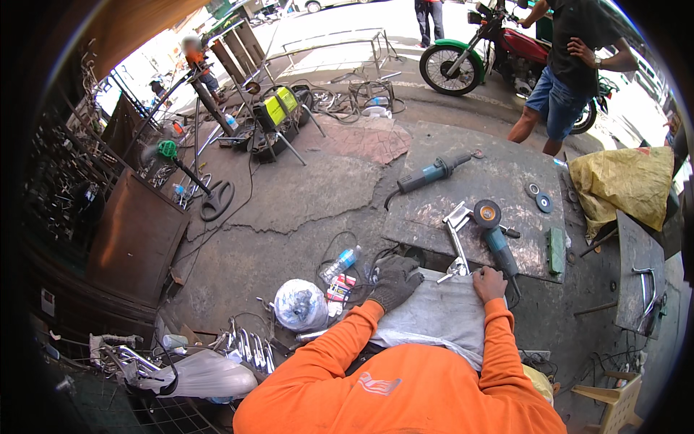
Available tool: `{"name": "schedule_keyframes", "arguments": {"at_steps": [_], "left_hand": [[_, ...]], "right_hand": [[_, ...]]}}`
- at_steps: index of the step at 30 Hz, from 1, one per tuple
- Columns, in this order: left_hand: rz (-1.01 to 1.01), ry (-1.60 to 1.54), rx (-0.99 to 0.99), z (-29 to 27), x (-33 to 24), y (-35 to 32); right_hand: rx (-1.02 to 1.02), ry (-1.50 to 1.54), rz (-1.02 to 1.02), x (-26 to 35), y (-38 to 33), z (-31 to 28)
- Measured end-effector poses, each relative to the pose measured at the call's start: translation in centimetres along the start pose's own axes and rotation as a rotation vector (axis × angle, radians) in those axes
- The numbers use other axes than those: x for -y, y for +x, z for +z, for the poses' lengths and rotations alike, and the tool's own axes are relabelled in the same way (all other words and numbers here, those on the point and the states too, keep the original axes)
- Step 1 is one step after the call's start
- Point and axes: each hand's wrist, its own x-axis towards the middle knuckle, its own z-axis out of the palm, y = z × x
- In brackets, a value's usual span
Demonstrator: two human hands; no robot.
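Observation:
A grey cloth (436,309) lies across my lap at the table's near edge. My left hand (395,282), in a dark work glove, is closed with curled fingers at the cloth's upper left corner. My bare right hand (490,284) is closed on the upper right edge, fingertips partly hidden. Between the hands, the lower end of a shiny metal bracket (455,235) rests against the cloth's upper edge, and its arm reaches up onto the table. Just beyond my right hand lies a teal angle grinder (499,247) with an orange-brown disc.
On the worn table (434,210) lie another power tool (434,173), loose discs (543,202) and a green block (555,252). A water bottle (340,265) and a plastic-wrapped bundle (300,305) are at my left. A person (571,72) stands beside a motorcycle (499,54). Cables cross the ground.

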Motion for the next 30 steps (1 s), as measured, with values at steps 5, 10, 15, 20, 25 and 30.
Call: {"name": "schedule_keyframes", "arguments": {"at_steps": [5, 10, 15, 20, 25, 30], "left_hand": [[-0.006, 0.028, 0.02, 0.21, 0.37, 0.03], [0.009, 0.029, 0.014, 0.4, 0.69, 0.05], [0.02, 0.022, -0.008, 0.6, 0.8, 0.0], [0.025, 0.019, 0.004, 0.55, 0.85, 0.08], [0.018, 0.01, 0.001, 0.37, 0.62, 0.02], [0.005, 0.017, 0.015, 0.24, 0.45, 0.01]], "right_hand": [[-0.011, -0.005, -0.007, -0.14, 0.01, 0.18], [-0.015, -0.02, -0.01, -0.15, -0.02, 0.18], [-0.012, -0.021, -0.009, -0.15, 0.03, 0.23], [-0.008, -0.011, -0.009, -0.15, -0.01, 0.16], [0.002, -0.026, 0.003, -0.08, 0.03, 0.05], [0.002, -0.002, -0.002, -0.04, -0.05, 0.0]]}}
